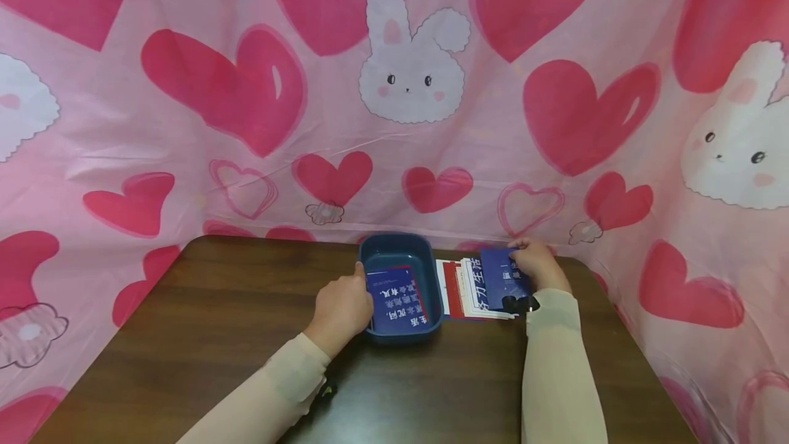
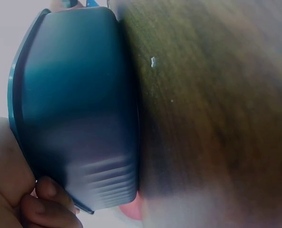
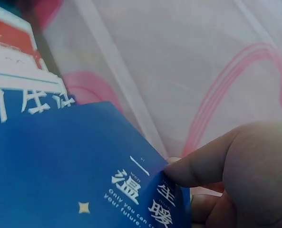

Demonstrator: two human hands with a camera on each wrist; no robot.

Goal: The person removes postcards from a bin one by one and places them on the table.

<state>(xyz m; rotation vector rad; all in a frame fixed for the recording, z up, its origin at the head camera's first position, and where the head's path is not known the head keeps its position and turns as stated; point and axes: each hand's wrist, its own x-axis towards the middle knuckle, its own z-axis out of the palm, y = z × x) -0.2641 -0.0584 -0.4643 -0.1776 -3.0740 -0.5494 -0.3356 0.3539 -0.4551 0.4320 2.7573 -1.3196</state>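
A dark blue plastic bin (image 1: 434, 293) stands on the table with blue printed cards (image 1: 394, 303) inside, a red edge showing beneath the top one. At its left rim, my left hand (image 1: 342, 307) grips the bin; the left wrist view shows curled fingers (image 2: 50, 209) by the outer wall (image 2: 79, 95). To the right of the bin lies a fanned row of red, white and blue cards (image 1: 455, 290). My right hand (image 1: 542, 262) pinches a blue card (image 1: 499, 276) with white characters by its edge, thumb on its face in the right wrist view, over the row's right end.
The brown wooden table (image 1: 246, 321) runs up to a pink curtain (image 1: 333, 136) printed with hearts and rabbits, which also hangs along both sides. A black wrist strap (image 1: 520, 303) sits at the right cuff, near the cards.
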